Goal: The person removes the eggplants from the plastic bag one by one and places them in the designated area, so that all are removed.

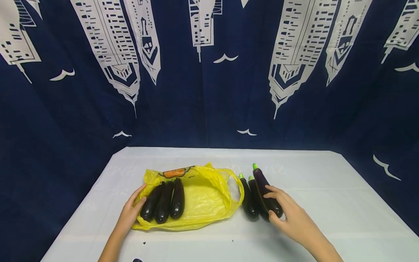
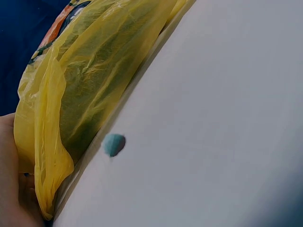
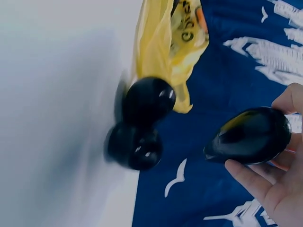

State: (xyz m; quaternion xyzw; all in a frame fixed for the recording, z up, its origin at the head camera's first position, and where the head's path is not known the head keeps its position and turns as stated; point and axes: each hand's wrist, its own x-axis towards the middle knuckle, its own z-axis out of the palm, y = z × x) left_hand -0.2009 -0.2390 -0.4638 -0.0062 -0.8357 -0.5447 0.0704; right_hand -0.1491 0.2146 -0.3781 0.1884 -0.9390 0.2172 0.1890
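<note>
A yellow plastic bag [image 1: 209, 203] lies with its mouth toward me, three dark eggplants side by side in its left part, the middle one [image 1: 164, 203] among them. My left hand [image 1: 131, 211] holds the bag's left edge, its thumb by the leftmost eggplant [image 1: 152, 203]. In the left wrist view that hand [image 2: 12, 184] is mostly cut off by the frame. My right hand [image 1: 291, 214] grips an eggplant [image 1: 262, 182] between thumb and fingers. The right wrist view shows this eggplant [image 3: 251, 135] raised off the table, apart from two others [image 3: 149, 101].
Two eggplants [image 1: 249, 202] lie on the white table [image 1: 327, 189] just right of the bag's handle loop [image 1: 240, 189]. A small dark piece [image 1: 137, 260] sits at the near edge. Behind the table hangs a navy curtain [image 1: 203, 109] printed with white buildings.
</note>
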